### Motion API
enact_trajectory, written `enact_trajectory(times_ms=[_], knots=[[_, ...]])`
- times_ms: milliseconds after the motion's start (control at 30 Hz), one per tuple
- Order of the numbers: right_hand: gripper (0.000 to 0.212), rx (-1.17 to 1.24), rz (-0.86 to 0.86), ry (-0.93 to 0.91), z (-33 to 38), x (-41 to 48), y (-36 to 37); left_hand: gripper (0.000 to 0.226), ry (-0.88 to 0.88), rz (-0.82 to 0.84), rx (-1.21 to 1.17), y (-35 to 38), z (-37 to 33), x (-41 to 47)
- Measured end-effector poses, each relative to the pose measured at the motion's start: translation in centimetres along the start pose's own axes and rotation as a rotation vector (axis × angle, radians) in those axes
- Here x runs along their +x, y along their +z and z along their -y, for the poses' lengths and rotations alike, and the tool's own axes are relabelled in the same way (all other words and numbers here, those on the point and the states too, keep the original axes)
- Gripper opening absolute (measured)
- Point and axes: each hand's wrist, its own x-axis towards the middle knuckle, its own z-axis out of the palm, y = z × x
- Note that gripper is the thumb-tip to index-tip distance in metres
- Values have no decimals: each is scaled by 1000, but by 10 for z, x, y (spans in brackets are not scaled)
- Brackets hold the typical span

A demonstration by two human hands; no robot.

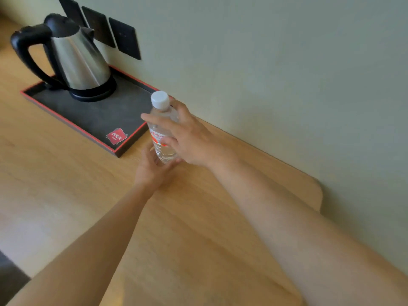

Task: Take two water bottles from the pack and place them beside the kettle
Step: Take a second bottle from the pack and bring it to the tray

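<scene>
Water bottle [163, 127], clear with a white cap and a red-and-white label, stands roughly upright between our two hands, just off the near right corner of the tray [92, 115]. Our right hand [187, 138] wraps its upper half from the right side, fingers curled around the shoulder and label, thumb crossing the front. Our left hand [154, 168] cups the base from below and the near side, palm up, fingers bent around the bottom. We cannot tell whether the bottle's base touches the wooden counter [66, 195] or sits only in our left palm.

Beyond our hands and to the left, the steel kettle [77, 60] with its black handle and lid rests on its black base at the far end of the tray, well apart from the bottle. The tray is dark with a red rim and carries a red sticker [116, 136] in the corner closest to our left hand. On the wall [265, 62] past the kettle we see three dark socket plates [124, 38] in a row. Both bare forearms reach in from the bottom edge across the counter.
</scene>
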Motion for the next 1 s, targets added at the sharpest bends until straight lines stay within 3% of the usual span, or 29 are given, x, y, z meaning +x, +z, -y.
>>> enact_trajectory(times_ms=[100, 200, 267, 400, 567, 667, 800, 1000], knots=[[66, 83, -40, 115, 4, -33, -15, 93, -72, -6, -89, 1, 7, -31], [89, 58, -88, 251, 9, -115, -27, 92, -154, -73, -134, 23, 12, -97], [83, 114, -69, 394, 9, -181, -32, 82, -168, -22, -159, 50, 9, -153], [59, 120, -91, 667, 3, -316, -52, 51, -136, 362, -65, 120, -2, -253], [44, -13, -450, 1020, -22, -481, -118, 30, -83, 955, 215, 236, -18, -369], [37, -1, -709, 1214, -45, -580, -167, 25, -94, 1160, 335, 309, -27, -438], [27, -53, -845, 1308, -81, -717, -221, 19, -119, 1241, 411, 407, -40, -514], [30, 63, -674, 1354, -164, -901, -288, 19, 59, 1154, 556, 573, -48, -574]])
